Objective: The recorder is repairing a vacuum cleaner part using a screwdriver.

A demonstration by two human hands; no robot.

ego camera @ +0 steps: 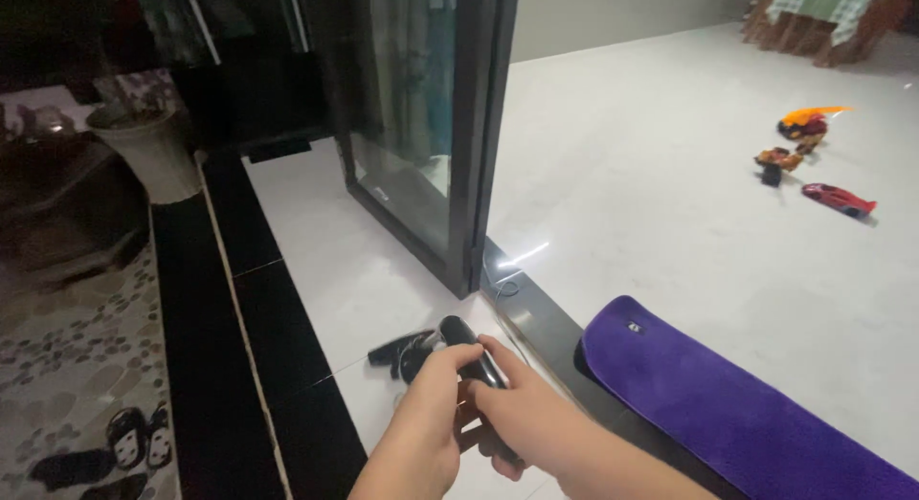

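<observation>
Both my hands meet low in the middle of the head view, over the white floor tiles by the door threshold. My left hand (428,414) curls its fingers around the upper end of a black, long, rounded object (462,335). My right hand (525,414) grips the same black object lower down, thumb on top. A second black item (400,347), perhaps a sandal, lies on the tile just left of the held one. What exactly the held object is cannot be told.
An open black-framed glass sliding door (474,136) stands ahead. A purple mat (728,404) lies to the right of the dark threshold track (536,318). Toy cars (814,160) are scattered on the far floor. At left are a pebble-patterned floor (77,356), a plant pot (153,151) and dark slippers (124,443).
</observation>
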